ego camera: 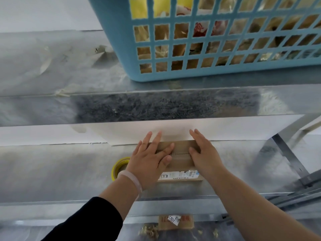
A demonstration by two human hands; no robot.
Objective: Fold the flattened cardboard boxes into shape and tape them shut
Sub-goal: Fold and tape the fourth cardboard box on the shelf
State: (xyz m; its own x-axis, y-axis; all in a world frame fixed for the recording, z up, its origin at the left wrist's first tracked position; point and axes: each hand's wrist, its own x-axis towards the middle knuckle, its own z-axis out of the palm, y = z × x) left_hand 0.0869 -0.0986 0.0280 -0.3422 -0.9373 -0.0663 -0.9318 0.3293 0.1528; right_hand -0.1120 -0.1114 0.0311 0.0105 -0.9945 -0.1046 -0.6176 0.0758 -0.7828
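Frame centre: pressing flaps of cardboard box (180,148) flat with left grip (150,160), right grip (204,154), both spread wide. Probably light, stiff, crushable; best held by side walls.

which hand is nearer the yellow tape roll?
Left. The left hand presses the left side of the cardboard box, its wrist beside the yellow tape roll. The right hand presses the right side, across the box from the roll.

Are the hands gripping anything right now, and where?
Nothing is gripped. The left hand and right hand lie flat, fingers straight, on the top of the cardboard box, one at each side.
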